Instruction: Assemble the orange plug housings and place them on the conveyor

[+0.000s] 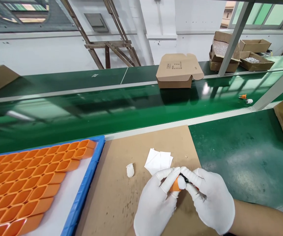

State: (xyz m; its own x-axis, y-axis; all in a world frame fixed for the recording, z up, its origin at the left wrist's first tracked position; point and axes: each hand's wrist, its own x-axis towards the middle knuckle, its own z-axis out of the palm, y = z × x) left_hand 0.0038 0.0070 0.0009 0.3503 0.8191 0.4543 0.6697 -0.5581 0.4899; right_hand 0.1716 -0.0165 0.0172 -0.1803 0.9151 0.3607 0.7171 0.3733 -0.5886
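Observation:
My left hand (pixel 156 203), in a white glove, is closed on an orange plastic piece (pixel 175 186), most of it hidden by the fingers. My right hand (pixel 211 198), gloved in white too, meets it there, its fingertips pinching a small black part (pixel 185 178) against the orange piece. A bit of red shows below the right fingers. Whether the two parts are joined I cannot tell. Just beyond the hands, white paper slips (pixel 158 160) lie on a brown cardboard sheet (pixel 114 196). A small crumpled white item (pixel 130 170) rests to their left.
At left stands a blue-rimmed tray (pixel 82 196) with rows of orange diamond-shaped shells (pixel 21 186). Behind runs a green conveyor belt (pixel 94 114), with an orange plug-like piece (pixel 242 96) at right. A carton (pixel 178 68) and open boxes (pixel 256 64) sit on the back shelf.

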